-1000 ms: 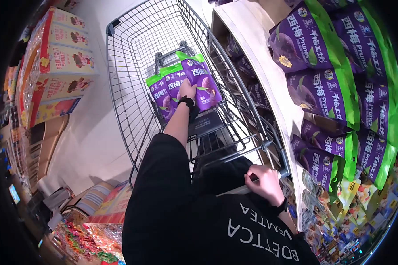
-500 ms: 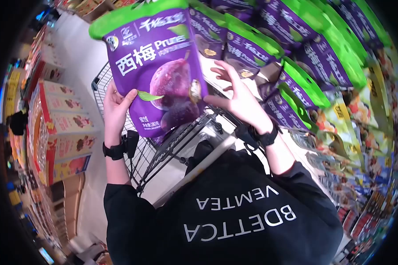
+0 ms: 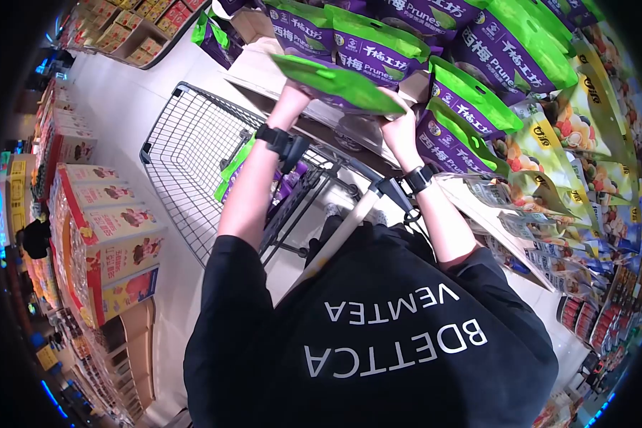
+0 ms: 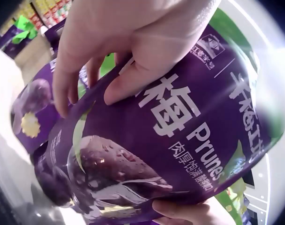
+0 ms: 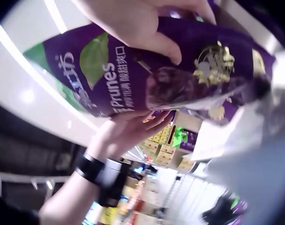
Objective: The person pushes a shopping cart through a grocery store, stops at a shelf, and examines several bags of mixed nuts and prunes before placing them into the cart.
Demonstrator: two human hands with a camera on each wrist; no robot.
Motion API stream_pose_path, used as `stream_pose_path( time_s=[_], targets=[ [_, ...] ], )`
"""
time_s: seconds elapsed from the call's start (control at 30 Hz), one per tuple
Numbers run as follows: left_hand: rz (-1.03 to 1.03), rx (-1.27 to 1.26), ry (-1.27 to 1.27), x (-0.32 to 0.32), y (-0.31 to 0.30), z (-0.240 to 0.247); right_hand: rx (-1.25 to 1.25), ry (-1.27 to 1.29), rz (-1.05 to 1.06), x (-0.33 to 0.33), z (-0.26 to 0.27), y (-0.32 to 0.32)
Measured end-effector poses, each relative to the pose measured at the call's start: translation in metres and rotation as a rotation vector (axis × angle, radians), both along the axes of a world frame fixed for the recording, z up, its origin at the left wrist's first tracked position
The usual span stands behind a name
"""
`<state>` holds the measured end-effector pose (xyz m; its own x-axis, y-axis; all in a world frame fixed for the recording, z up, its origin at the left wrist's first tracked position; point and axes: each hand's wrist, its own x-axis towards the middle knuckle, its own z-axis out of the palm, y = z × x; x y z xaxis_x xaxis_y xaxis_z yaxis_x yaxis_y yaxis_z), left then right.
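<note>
The bag (image 3: 335,82), shown face-on half a second ago with the right hand (image 3: 399,132) spread beside it, is now tipped so its green top is seen, and is gripped by both hands, so control of it seems to be shared. It is pinched between them at opposite side edges, thumbs pressed on the printed front, with the left hand (image 3: 289,103) nearer the cart (image 3: 192,153). It is held before the shelf (image 3: 253,89).
</note>
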<state>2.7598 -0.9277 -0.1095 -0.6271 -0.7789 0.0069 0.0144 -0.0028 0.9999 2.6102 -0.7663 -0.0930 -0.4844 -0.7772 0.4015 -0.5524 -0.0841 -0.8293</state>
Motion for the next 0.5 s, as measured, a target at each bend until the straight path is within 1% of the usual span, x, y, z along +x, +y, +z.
stream_pose_path(
  time_s=[0.07,0.1,0.13,0.2,0.23,0.27,0.3,0.33,0.37,0.4,0.47,0.5],
  targets=[
    [0.064,0.300,0.045,-0.019,-0.004,-0.030,0.198,-0.252,-0.118,-0.013,-0.031,-0.006],
    [0.023,0.248,-0.068,-0.024,-0.014,-0.055,0.123,-0.324,-0.149,-0.021,-0.047,-0.011],
    [0.065,0.285,-0.010,-0.029,-0.010,-0.061,0.154,-0.396,-0.166,-0.027,-0.047,-0.013],
    [0.042,0.255,-0.025,-0.034,-0.004,-0.060,0.197,-0.425,-0.210,-0.042,-0.065,-0.018],
    [0.100,0.078,-0.059,-0.045,-0.012,-0.082,0.177,-0.447,-0.199,-0.046,-0.070,-0.019],
    [0.107,0.010,-0.080,-0.050,-0.017,-0.089,0.179,-0.443,-0.198,-0.043,-0.068,-0.020],
    [0.121,-0.012,-0.120,-0.055,-0.022,-0.097,0.176,-0.500,-0.209,-0.040,-0.066,-0.019],
    [0.136,-0.032,-0.162,-0.059,-0.024,-0.099,0.174,-0.558,-0.219,-0.039,-0.063,-0.019],
    [0.138,-0.028,-0.162,-0.061,-0.027,-0.101,0.230,-0.589,-0.195,-0.039,-0.059,-0.018],
    [0.134,-0.047,-0.171,-0.062,-0.030,-0.103,0.235,-0.590,-0.195,-0.037,-0.056,-0.017],
    [0.131,-0.070,-0.178,-0.058,-0.027,-0.095,0.200,-0.651,-0.168,-0.030,-0.044,-0.017],
    [0.141,-0.037,-0.160,-0.056,-0.023,-0.092,0.205,-0.648,-0.138,-0.028,-0.038,-0.014]
  ],
)
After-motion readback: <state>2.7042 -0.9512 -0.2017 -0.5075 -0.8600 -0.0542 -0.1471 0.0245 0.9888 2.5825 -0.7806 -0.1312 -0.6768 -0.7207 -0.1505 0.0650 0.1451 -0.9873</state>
